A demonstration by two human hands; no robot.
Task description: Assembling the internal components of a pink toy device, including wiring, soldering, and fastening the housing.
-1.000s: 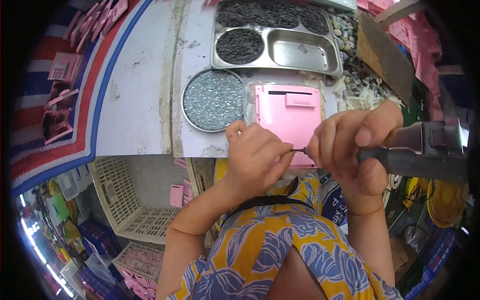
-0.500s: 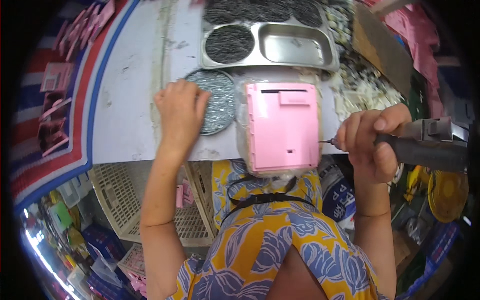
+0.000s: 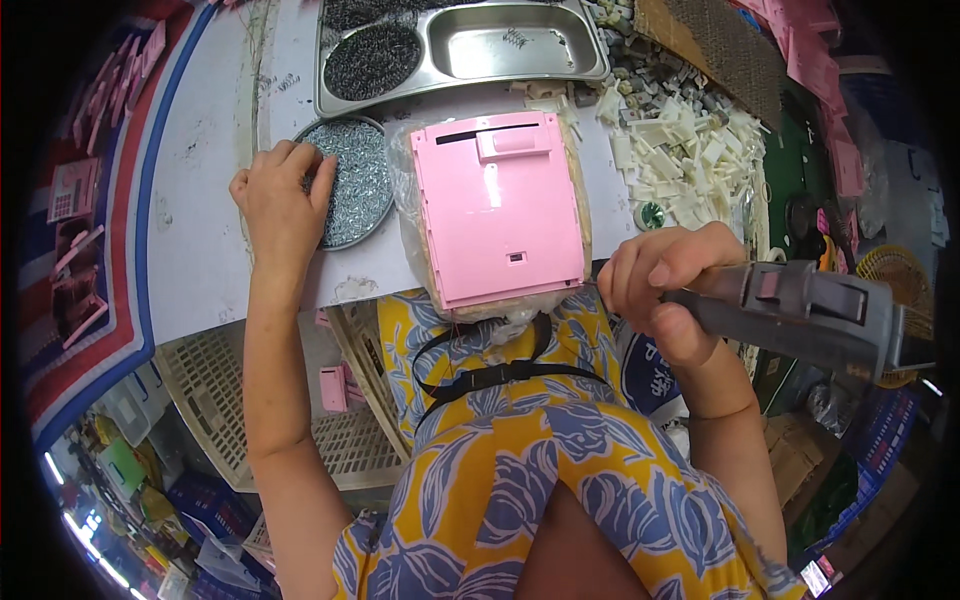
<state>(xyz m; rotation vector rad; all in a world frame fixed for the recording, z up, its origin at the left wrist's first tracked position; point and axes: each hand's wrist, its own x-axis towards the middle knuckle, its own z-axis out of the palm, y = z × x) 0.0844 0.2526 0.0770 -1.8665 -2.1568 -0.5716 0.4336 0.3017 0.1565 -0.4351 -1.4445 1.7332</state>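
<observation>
A pink plastic casing [image 3: 490, 220] lies on a plastic-wrapped pad [image 3: 577, 190] at the front edge of the table. My right hand [image 3: 675, 290] is closed around a grey power screwdriver [image 3: 790, 310], held almost level. Its thin bit points left, at the casing's lower right corner; whether it touches cannot be told. Over the left rim of a round dish [image 3: 355, 236] of small silvery screws [image 3: 358, 175] rests my left hand [image 3: 285, 190]. Its fingers are curled, and their tips are partly hidden, so anything pinched in them does not show.
Behind the casing stands a metal compartment tray [image 3: 510, 78] with dark springs [image 3: 372, 62]. White plastic pieces [image 3: 690, 150] are heaped at the right, near a cardboard flap [image 3: 710, 55]. A beige plastic crate [image 3: 215, 410] sits below the table's edge at the left.
My right hand has brought the screwdriver bit from the casing's right side down to its lower right corner. My left hand stays at the screw dish. The whole view has shifted.
</observation>
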